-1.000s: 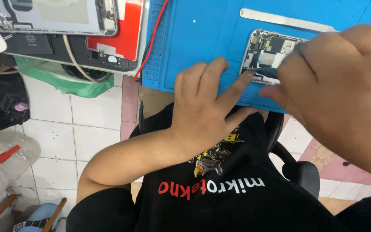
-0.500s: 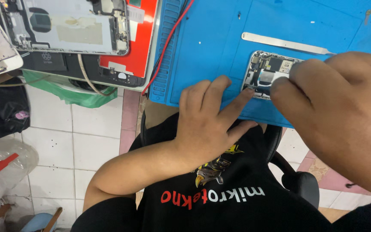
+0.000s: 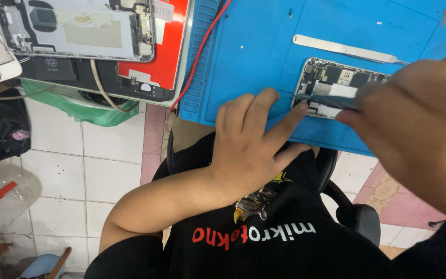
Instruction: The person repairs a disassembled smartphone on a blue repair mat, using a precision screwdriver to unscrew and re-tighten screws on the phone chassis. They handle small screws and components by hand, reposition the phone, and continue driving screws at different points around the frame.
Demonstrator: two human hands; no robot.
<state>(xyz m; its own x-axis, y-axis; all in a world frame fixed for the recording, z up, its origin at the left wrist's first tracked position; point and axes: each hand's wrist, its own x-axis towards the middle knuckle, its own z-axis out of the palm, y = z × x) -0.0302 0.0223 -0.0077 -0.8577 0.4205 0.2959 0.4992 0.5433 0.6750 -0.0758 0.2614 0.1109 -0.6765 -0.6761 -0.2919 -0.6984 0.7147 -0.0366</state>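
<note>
As opened phone (image 3: pixel 331 85) lies flat, circuitry exposed, silver-rimmed

Matt blue mat (image 3: pixel 254 57), seemingly rubber; bare metal pry strip (image 3: pixel 344 49); glossy floor tiles (image 3: pixel 107 175).

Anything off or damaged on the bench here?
The opened phone overhangs the near edge of the blue mat; the left hand steadies it. The right hand holds a dark tool. Nothing spilled.
</note>
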